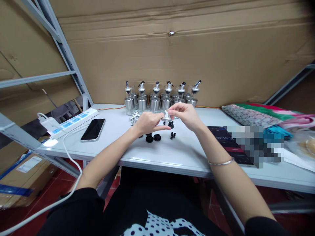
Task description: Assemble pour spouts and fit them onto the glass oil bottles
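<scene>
Above the middle of the table, a whitish bottle pourer spout (166, 119) is held between my two hands. My left hand (148, 122) grips it from the left between thumb and fingers. At its top, my right hand (187, 115) pinches the spout with thumb and fingertips. Below lie black round caps (157, 137) and small black pieces (173, 135). Partly behind my left hand is a pile of silvery-white spout parts (134, 117). Several glass-and-steel bottles (155, 104) stand in rows at the back, the front ones topped with pourers.
On the left of the white table (157, 157) lie a phone (93, 129) and a power strip (76, 122) with a white cable (65, 144). A dark screen (226, 141), partly blurred out, and colourful bags (261, 114) occupy the right. Cardboard (157, 59) backs the table.
</scene>
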Motion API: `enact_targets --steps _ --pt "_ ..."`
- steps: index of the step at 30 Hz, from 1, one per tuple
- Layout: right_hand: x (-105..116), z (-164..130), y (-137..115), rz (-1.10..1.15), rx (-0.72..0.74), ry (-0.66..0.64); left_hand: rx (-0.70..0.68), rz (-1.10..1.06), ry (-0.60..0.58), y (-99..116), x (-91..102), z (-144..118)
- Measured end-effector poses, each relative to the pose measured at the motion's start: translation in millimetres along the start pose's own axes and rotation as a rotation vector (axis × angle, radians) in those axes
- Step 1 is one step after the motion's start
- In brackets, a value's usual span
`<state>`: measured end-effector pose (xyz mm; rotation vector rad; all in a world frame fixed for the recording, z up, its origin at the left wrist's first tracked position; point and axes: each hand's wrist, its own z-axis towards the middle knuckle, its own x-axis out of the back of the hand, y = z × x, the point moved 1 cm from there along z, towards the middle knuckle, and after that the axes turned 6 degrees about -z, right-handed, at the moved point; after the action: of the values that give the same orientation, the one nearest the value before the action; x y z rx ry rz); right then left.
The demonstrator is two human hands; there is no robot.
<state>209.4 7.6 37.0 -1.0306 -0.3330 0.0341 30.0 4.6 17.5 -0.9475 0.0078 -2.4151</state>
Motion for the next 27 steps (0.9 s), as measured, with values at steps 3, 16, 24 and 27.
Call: enact_targets --steps 3,16,24,27 --pt "1 0 0 0.028 -0.008 -0.01 -0.019 -0.009 0.04 0 1.2 1" --pt "21 0 29 -0.529 -0.386 -0.528 0.006 0.001 -0.026 -3 -1.1 -1" --pt "22 2 42 -0.634 -0.375 -0.572 -0.013 0.0 -0.007 -2 -1.8 -1" --pt "20 3 44 -0.668 -0.372 -0.563 -0.031 0.001 0.01 -2 -1.7 -1"
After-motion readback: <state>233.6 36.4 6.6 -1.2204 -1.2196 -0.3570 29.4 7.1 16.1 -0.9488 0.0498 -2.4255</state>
